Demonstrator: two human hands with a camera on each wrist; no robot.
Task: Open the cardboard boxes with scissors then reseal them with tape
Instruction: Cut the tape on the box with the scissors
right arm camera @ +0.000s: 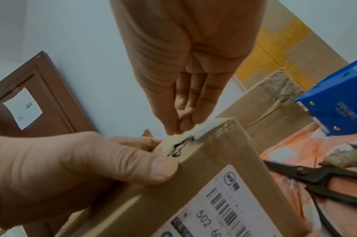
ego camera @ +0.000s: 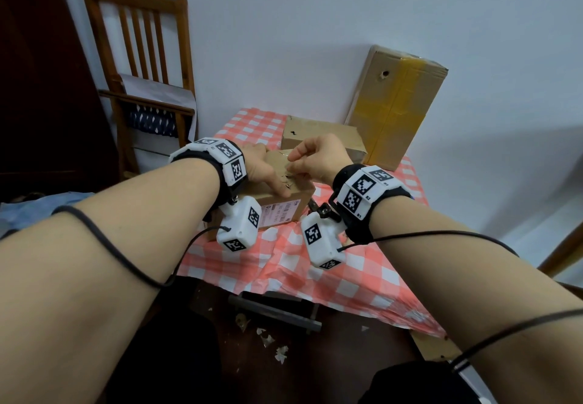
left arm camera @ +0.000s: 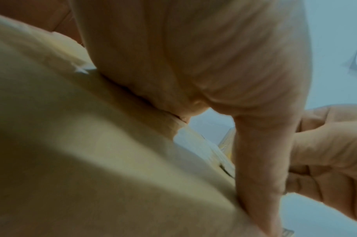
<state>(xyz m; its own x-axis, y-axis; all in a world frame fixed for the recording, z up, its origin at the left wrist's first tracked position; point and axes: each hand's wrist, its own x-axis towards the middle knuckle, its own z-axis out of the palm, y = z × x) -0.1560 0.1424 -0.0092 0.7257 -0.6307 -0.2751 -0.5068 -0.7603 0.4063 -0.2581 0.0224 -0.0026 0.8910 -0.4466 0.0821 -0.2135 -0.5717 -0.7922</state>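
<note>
A small cardboard box with a white barcode label stands on the checked tablecloth. My left hand grips it, fingers over the top and thumb pressed on its near edge. My right hand pinches a torn whitish strip of tape at the box's top corner. In the left wrist view the left thumb lies against the blurred box, with the right hand just beyond. Black scissors lie on the cloth right of the box. A blue tape dispenser stands behind them.
A flat cardboard box lies behind the small one. A tall box with yellow tape leans on the wall. A crumpled wad of tape lies near the scissors. A wooden chair stands at the left. The table's near edge overhangs littered floor.
</note>
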